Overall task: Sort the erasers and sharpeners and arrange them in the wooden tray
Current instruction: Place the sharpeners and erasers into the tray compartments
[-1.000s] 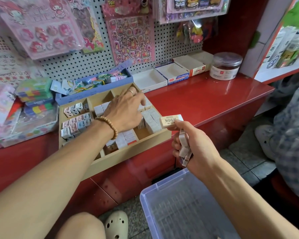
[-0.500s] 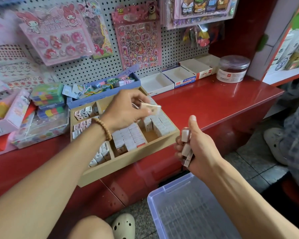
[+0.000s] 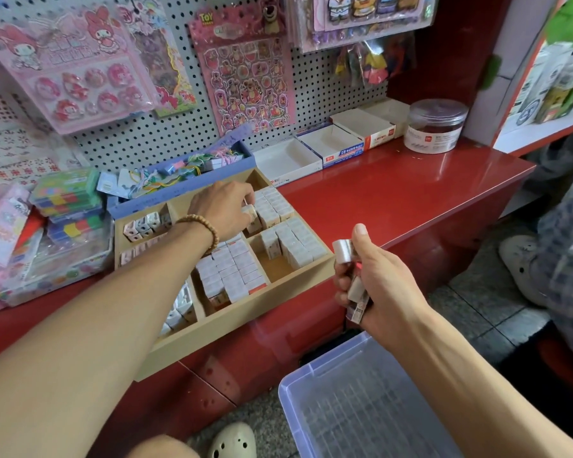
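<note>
A wooden tray [image 3: 232, 320] with several compartments lies on the red counter [image 3: 394, 196]. Wrapped erasers [image 3: 232, 262] stand in rows in its middle and right compartments; small sharpeners [image 3: 143, 224] fill the left ones. My left hand [image 3: 224, 209], with a bead bracelet at the wrist, reaches into the upper middle compartment and pinches an eraser [image 3: 249, 214] beside the row standing there. In front of the tray's right corner my right hand [image 3: 369, 279] grips a stack of wrapped erasers [image 3: 353, 279], thumb up.
A clear plastic bin [image 3: 354, 401] sits on the floor below my right arm. Open white boxes [image 3: 315, 153] and a round jar [image 3: 435, 125] line the back of the counter. A blue box [image 3: 179, 176] and coloured packs crowd the left. A seated person's leg [image 3: 563, 226] is at right.
My left hand took the eraser from my right hand's fingertips, carried it over the tray and lowered it into the upper middle compartment. My right hand stayed in place with its stack.
</note>
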### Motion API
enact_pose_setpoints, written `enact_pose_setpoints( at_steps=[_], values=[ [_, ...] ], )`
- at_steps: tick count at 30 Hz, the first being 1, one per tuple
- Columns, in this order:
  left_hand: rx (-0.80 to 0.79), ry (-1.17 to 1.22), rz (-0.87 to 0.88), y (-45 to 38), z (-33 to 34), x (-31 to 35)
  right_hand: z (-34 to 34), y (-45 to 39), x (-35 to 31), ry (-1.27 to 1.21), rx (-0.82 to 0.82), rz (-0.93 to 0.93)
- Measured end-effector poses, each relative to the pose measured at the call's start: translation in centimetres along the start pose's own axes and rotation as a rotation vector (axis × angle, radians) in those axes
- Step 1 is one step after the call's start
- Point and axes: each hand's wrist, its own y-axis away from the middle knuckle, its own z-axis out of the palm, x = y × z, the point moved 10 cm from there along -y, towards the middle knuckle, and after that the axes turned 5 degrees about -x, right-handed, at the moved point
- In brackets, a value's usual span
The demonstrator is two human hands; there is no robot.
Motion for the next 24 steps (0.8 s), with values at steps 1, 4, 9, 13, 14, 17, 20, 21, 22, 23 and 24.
enact_pose_setpoints(
  at_steps=[1,4,9,13,14,17,20,21,22,23,24],
  values=[
    [-0.001,-0.024,0.009,-0.1,0.2,0.1,0.0,0.0,0.0,0.007,-0.015,-0.001],
    [0.013,-0.110,0.044,-0.2,0.8,0.6,0.0,-0.2,0.3,0.023,-0.043,0.009],
    [0.014,-0.161,0.035,-0.6,0.9,0.6,0.0,-0.3,0.8,0.022,-0.061,0.031],
    [0.019,-0.038,0.017,0.1,-0.6,0.8,0.0,-0.2,0.8,0.031,-0.059,0.031],
    [0.107,0.035,0.035,0.8,-1.8,1.3,0.1,-0.2,0.8,0.032,-0.063,0.026],
    [0.227,0.310,0.137,4.0,-3.7,3.9,0.7,0.1,0.8,0.043,-0.088,0.009],
    [-0.004,0.592,0.216,6.7,-2.0,6.9,1.7,0.5,0.9,0.056,-0.117,0.006],
    [-0.069,0.677,0.227,7.4,-1.6,7.5,2.2,0.6,1.0,0.062,-0.133,0.003],
    [-0.119,0.741,0.234,8.0,-1.4,7.8,2.5,0.7,1.0,0.067,-0.150,-0.002],
    [-0.154,0.778,0.239,8.6,-1.2,7.9,2.9,1.0,1.1,0.071,-0.164,-0.007],
    [-0.176,0.797,0.234,9.1,-1.2,7.9,3.2,1.2,1.1,0.076,-0.177,-0.014]
  ],
)
